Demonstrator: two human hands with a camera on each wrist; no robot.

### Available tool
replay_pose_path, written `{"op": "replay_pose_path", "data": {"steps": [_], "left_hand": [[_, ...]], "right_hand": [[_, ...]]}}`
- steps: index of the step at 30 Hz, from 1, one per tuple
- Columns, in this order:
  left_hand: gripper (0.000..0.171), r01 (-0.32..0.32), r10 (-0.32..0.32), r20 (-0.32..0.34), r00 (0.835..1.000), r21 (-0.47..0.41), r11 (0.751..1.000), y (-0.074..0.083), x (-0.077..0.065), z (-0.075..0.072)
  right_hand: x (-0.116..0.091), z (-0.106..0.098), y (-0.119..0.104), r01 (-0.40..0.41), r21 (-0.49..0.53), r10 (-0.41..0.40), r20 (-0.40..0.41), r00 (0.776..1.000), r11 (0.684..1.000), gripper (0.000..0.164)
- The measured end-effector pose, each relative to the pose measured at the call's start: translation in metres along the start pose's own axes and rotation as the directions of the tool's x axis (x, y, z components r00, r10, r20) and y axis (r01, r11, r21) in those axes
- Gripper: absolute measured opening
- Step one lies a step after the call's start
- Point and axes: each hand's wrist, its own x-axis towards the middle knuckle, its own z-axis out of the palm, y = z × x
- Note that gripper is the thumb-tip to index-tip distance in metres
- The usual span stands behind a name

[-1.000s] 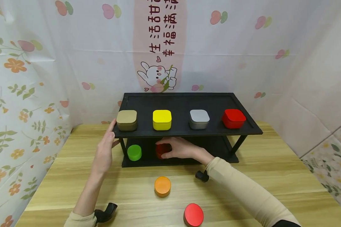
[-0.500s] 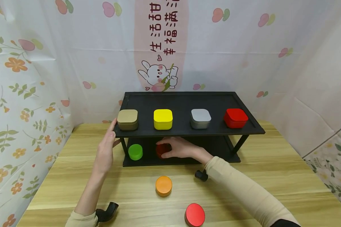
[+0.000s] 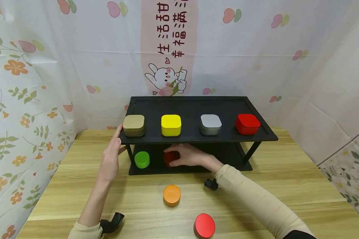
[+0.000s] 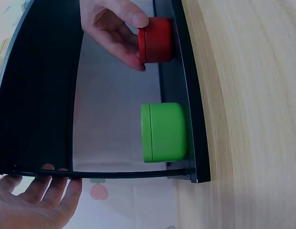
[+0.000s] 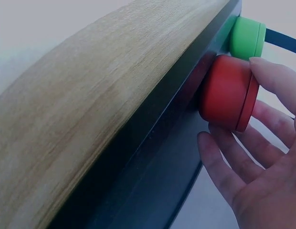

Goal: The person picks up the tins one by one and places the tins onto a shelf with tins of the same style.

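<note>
A two-tier black shelf (image 3: 186,107) stands on the wooden table. My left hand (image 3: 109,162) holds the left end of its upper tier; in the left wrist view its fingertips (image 4: 71,187) lie along that end's edge. Under the upper tier, my right hand (image 3: 189,155) grips a round red tin (image 3: 168,160) on the lower tier. The right wrist view has the thumb on one side of this red tin (image 5: 227,93) and fingers on the other. Left of it, a round green tin (image 3: 142,160) sits on the same tier, apart from both hands.
Along the upper tier stand square tins: tan (image 3: 133,125), yellow (image 3: 171,125), silver (image 3: 210,124) and red (image 3: 247,124). On the table before the shelf are a round orange tin (image 3: 172,196) and another round red tin (image 3: 204,226). A patterned curtain (image 3: 107,73) hangs behind.
The head view has shifted very slightly. Both hands keep their places, the left at the shelf's end and the right on the red tin.
</note>
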Motion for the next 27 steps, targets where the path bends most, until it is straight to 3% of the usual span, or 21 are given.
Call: {"op": "replay_pose_path", "data": {"steps": [16, 27], "left_hand": [[0.054, -0.007, 0.007, -0.001, 1.000, -0.007, 1.000, -0.001, -0.001, 0.002], [0.054, 0.014, -0.014, -0.014, 1.000, 0.006, 1.000, 0.000, -0.001, 0.001]], "right_hand": [[-0.004, -0.003, -0.001, -0.022, 0.001, 0.022, 0.019, 1.000, 1.000, 0.068], [-0.021, -0.007, 0.006, -0.010, -0.016, 0.009, -0.074, 0.997, 1.000, 0.066]]}}
